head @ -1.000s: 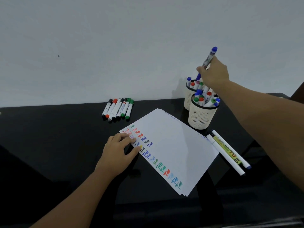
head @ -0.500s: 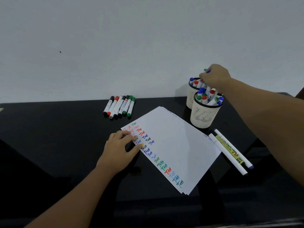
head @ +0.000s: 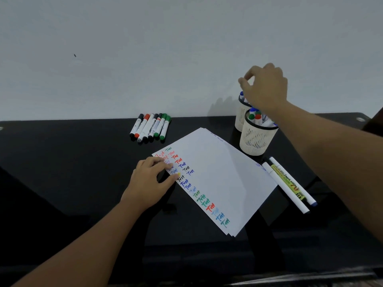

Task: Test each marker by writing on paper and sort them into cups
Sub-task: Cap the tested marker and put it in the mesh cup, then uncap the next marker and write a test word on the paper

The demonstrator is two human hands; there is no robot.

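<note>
The right hand [head: 265, 88] hovered above the back cup [head: 241, 114], fingers loosely apart and holding nothing. The left hand [head: 151, 181] lay flat, fingers spread, on the paper [head: 215, 179]. Markers stood in the front cup [head: 256, 140]. Seven markers [head: 150, 127] lay by the wall, two pens [head: 290, 184] right of the paper.

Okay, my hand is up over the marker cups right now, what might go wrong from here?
1. The right hand hovers just above the rear cup; both cups look crammed, so pulling away carelessly might snag a marker or tip the front cup.
2. Two markers lie loose beside the paper, right under that forearm; a sweep back could roll them.
3. The left hand rests on the written column, so fresh ink might smear.
</note>
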